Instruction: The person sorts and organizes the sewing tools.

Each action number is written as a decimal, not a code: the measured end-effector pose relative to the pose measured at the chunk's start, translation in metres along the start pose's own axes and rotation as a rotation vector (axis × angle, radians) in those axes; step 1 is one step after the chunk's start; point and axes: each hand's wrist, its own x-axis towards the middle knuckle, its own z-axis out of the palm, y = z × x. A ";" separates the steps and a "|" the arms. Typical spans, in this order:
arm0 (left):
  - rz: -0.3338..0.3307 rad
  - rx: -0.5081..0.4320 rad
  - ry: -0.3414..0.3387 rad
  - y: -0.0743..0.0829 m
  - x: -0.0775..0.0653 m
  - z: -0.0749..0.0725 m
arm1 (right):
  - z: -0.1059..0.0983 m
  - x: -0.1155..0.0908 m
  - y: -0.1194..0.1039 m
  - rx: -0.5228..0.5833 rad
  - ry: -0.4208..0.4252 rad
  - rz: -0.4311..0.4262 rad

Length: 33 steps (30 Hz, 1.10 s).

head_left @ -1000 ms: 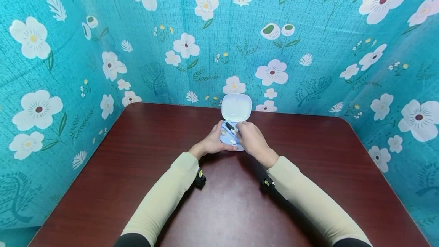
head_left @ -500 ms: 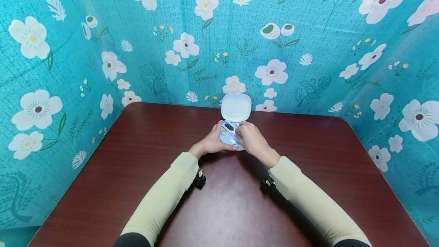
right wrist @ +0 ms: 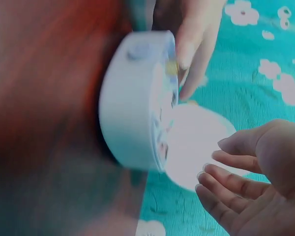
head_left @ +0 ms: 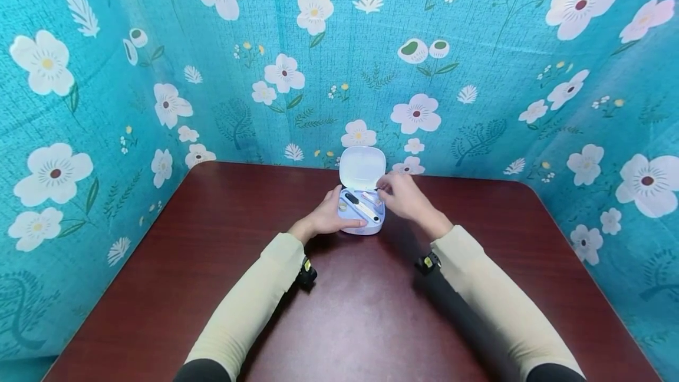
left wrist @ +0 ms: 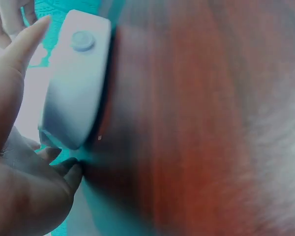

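Note:
A light blue case [head_left: 366,230] with rounded corners stands on the table, its white hinged lid [head_left: 362,165] raised at the back. Inside, a slim white stick [head_left: 363,208] with black ends lies diagonally in a slot, among several small pieces. My left hand [head_left: 325,215] grips the case's left side, thumb along the front and fingers toward the back. My right hand [head_left: 404,195] hovers at the back right corner, beside the lid. In the right wrist view its fingers [right wrist: 228,178] are loosely bent, apart from the case, with nothing visible between them.
The dark red-brown table [head_left: 350,311] extends around the case. Behind it and at both sides hangs a turquoise flowered cloth [head_left: 318,75], close behind the lid. Small black cameras [head_left: 306,274] sit at both wrists.
My right hand has moved off the white stick, back and right toward the lid's corner, and the stick now shows whole in its slot. My left hand keeps its hold on the case.

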 end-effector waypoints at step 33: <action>0.004 -0.029 0.198 0.025 0.035 -0.033 | -0.011 0.034 0.044 0.320 0.017 0.222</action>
